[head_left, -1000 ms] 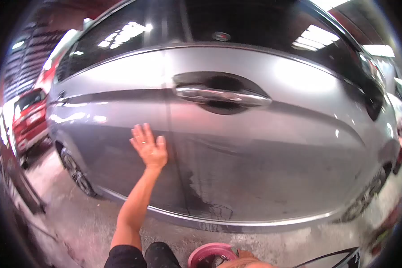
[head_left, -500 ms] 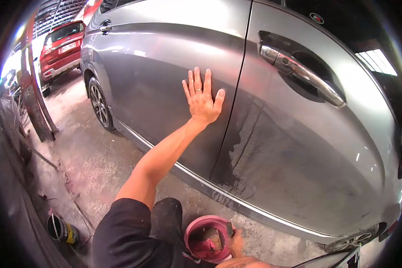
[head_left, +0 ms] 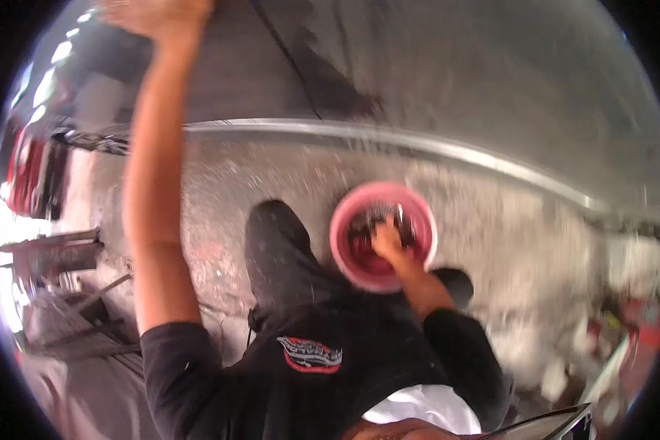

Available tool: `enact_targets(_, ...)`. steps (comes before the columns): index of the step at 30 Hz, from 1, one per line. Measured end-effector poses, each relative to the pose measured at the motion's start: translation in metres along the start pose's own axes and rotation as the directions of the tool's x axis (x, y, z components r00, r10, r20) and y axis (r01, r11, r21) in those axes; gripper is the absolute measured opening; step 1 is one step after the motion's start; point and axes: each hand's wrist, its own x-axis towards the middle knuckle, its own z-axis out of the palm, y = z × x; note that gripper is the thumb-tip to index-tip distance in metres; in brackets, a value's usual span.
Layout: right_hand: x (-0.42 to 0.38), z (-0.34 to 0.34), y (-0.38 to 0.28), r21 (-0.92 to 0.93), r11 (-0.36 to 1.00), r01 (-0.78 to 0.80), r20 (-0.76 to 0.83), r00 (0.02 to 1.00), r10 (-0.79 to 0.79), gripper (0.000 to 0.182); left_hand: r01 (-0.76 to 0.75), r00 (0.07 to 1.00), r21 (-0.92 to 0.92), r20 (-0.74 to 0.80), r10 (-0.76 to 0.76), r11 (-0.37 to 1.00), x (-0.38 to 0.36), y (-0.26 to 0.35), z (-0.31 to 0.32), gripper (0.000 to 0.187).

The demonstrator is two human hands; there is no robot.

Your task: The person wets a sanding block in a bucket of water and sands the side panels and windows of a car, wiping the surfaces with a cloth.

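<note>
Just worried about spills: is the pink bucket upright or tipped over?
Upright: the pink bucket stands on the floor, its round mouth facing up, with the right hand inside.

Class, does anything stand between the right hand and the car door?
The rim of the pink basin rises around the right hand, so it would likely lift over that. Beyond, nothing visible blocks the car door.

Black short-sleeved shirt [head_left: 374,352] with a red-and-white chest emblem [head_left: 312,355] (its lettering [head_left: 309,352] a blur), dark, perhaps black, trousers [head_left: 280,246].
</note>
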Motion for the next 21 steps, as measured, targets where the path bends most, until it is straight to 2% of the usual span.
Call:
enact_targets(1, 0.006, 0.030, 0.032, -0.072, 0.980, 0.186, -0.282, 0.939, -0.199, 0.025, -0.116, 0.988, 0.350, -0.058, 0.145, 0.930, -0.004, 0.002, 0.014, 0.059)
enact_targets(2, -0.007, -0.026, 0.001, 0.001, 0.999, 0.033, -0.153, 0.988, -0.033, 0.027, 0.343, 0.934, -0.387, 0.236, -0.268, 0.856, 0.010, 0.015, -0.007, 0.059)
enact_targets(3, 0.009, -0.032, 0.008, 0.050, 0.984, -0.172, 0.053, 0.984, 0.169, 0.038, -0.297, 0.923, 0.269, 0.325, 0.203, 0.916, -0.016, -0.072, 0.075, 0.060)
enact_targets(4, 0.008, -0.051, 0.007, -0.018, 0.987, -0.160, 0.259, 0.953, 0.159, 0.048, 0.010, 0.981, -0.195, 0.191, 0.028, 0.981, 0.002, -0.034, 0.044, 0.059)
enact_targets(5, 0.010, -0.061, 0.017, -0.029, 0.999, -0.021, 0.457, 0.889, 0.032, 0.052, 0.020, 0.983, -0.256, 0.180, 0.027, 0.966, -0.002, -0.025, 0.036, 0.058)
enact_targets(7, 0.008, -0.055, 0.022, -0.040, 0.998, 0.054, 0.567, 0.824, -0.022, 0.047, 0.009, 0.983, -0.282, 0.180, 0.044, 0.959, -0.004, -0.021, 0.033, 0.056)
enact_targets(8, 0.003, -0.049, 0.016, -0.045, 0.998, 0.051, 0.572, 0.820, -0.016, 0.047, 0.012, 0.982, -0.287, 0.186, 0.043, 0.958, -0.004, -0.026, 0.033, 0.055)
enact_targets(10, 0.006, -0.010, 0.023, -0.093, 0.996, -0.002, 0.466, 0.884, 0.045, 0.038, 0.006, 0.982, -0.307, 0.183, 0.053, 0.952, -0.003, -0.024, 0.030, 0.053)
enact_targets(11, 0.013, 0.016, 0.035, -0.109, 0.993, 0.053, 0.482, 0.876, 0.006, 0.031, -0.006, 0.982, -0.309, 0.178, 0.064, 0.951, -0.001, -0.025, 0.026, 0.052)
enact_targets(13, 0.000, 0.029, 0.026, -0.134, 0.991, -0.031, 0.315, 0.946, 0.072, 0.024, -0.014, 0.983, -0.328, 0.168, 0.073, 0.945, 0.005, -0.026, 0.019, 0.051)
enact_targets(14, -0.007, 0.011, 0.011, -0.242, 0.965, 0.102, 0.354, 0.935, -0.010, 0.021, -0.016, 0.983, -0.336, 0.167, 0.077, 0.942, 0.006, -0.028, 0.016, 0.050)
enact_targets(15, -0.009, 0.014, 0.007, -0.243, 0.964, 0.106, 0.354, 0.935, -0.013, 0.021, -0.018, 0.982, -0.336, 0.172, 0.080, 0.942, 0.002, -0.026, 0.013, 0.049)
enact_targets(17, -0.012, 0.028, 0.009, -0.259, 0.966, 0.008, 0.258, 0.964, 0.062, 0.019, -0.011, 0.980, -0.350, 0.183, 0.080, 0.937, -0.004, -0.025, 0.010, 0.047)
enact_targets(18, -0.008, 0.024, 0.009, -0.273, 0.956, 0.106, 0.389, 0.921, 0.009, 0.021, -0.007, 0.981, -0.354, 0.177, 0.074, 0.935, -0.005, -0.025, 0.010, 0.047)
enact_targets(19, -0.004, 0.016, 0.009, -0.283, 0.954, 0.102, 0.375, 0.927, 0.012, 0.021, -0.005, 0.981, -0.361, 0.180, 0.075, 0.933, -0.006, -0.026, 0.010, 0.046)
enact_targets(21, -0.012, -0.022, -0.010, -0.158, 0.987, 0.009, 0.380, 0.923, 0.053, 0.025, -0.008, 0.980, -0.368, 0.181, 0.079, 0.930, -0.005, -0.031, 0.015, 0.044)
